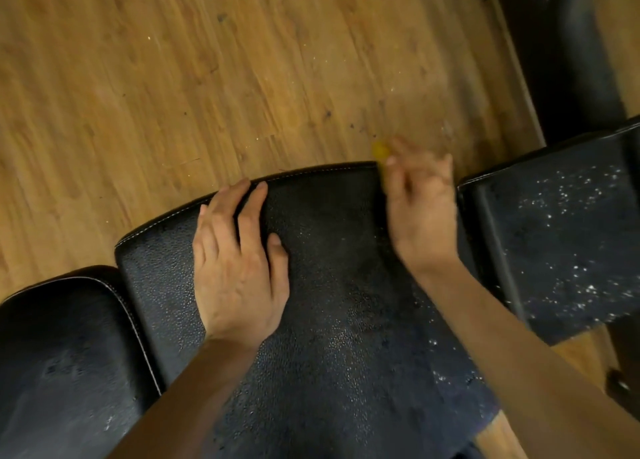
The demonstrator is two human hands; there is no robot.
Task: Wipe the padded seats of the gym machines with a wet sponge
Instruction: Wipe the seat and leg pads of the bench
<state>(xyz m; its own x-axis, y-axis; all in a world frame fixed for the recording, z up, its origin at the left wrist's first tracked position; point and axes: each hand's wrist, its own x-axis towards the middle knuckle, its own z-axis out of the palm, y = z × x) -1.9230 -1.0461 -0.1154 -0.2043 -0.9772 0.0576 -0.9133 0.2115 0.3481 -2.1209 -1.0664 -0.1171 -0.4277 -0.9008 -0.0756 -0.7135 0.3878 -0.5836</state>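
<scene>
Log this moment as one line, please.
left hand: flat on middle pad | right hand: holding yellow sponge at pad's far right corner, blurred | pad: wet

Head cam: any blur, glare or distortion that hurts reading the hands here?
Head view: right hand is motion-blurred, the yellow sponge in it a smear; left hand, flat on the middle pad, is sharp. Wet droplets glint on the right pad. Wide-angle lens bows the pad edges; corners are dim.
</scene>
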